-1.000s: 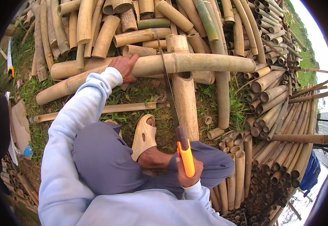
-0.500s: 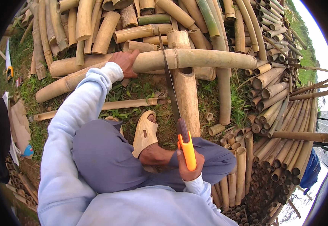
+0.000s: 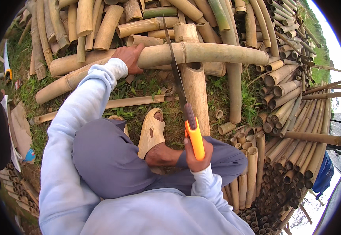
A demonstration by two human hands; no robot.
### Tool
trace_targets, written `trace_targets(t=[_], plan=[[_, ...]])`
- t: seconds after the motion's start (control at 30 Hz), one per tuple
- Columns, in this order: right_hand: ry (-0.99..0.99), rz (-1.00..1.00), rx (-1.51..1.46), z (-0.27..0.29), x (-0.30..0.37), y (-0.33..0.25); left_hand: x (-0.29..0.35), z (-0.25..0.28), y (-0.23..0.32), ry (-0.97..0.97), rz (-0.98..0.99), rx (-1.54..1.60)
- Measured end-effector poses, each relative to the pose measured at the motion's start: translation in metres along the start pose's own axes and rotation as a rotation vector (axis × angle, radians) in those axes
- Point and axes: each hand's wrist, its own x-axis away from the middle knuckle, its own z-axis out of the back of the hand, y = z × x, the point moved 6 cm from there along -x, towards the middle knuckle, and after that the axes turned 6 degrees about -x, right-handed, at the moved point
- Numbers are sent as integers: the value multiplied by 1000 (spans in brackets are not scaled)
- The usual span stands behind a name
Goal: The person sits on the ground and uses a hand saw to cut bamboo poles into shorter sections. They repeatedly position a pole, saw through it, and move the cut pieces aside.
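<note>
A: Where's our bamboo pole [image 3: 221, 53] sitting?

B: Straight out in front of us, long axis left to right. It lies across the bamboo support [image 3: 196, 92], near that one's far end, with its right end sticking out well past the support's right edge.

A: And our hands?

B: The left hand [image 3: 128, 59] is the nearer one, actually on the pole: fingers curled over the top, only as open as the thickness needs. It hides what's under it, so we can't tell if the bamboo length [image 3: 64, 87] off to the left is the same piece. The right hand [image 3: 200, 154] is well back toward us, wrapped around the orange handle [image 3: 196, 139] of our saw [image 3: 180, 84].

A: Blade angle?

B: Points away from us, crossing the pole roughly square, between our left hand and the support's left edge. Can't tell how deep it sits, tbh.
</note>
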Motion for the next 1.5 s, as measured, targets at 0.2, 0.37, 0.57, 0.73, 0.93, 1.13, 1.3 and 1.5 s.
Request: trace_targets(t=[0.2,0.37,0.57,0.73,0.93,1.13,1.3,1.5], plan=[[27,19,-129,-23,-20,5,11,-1,-3,35,-30,1],[40,54,31,15,75,-7,12,-4,-2,45,16,-1],[48,33,-146,-30,-51,16,-1,2,13,-10,-10,-35],[27,8,-88,-9,35,1,17,6,-3,-25,20,-40],[0,-74,-4,-2,-13,8,11,-6,16,13,-21,-22],[58,17,-150,-22,-15,3,13,3,6,29,-4,-52],[68,107,56,13,61,-10,12,-1,4,27,7,-34],[73,54,-117,-23,-52,15,4,5,22,30,-4,-74]])
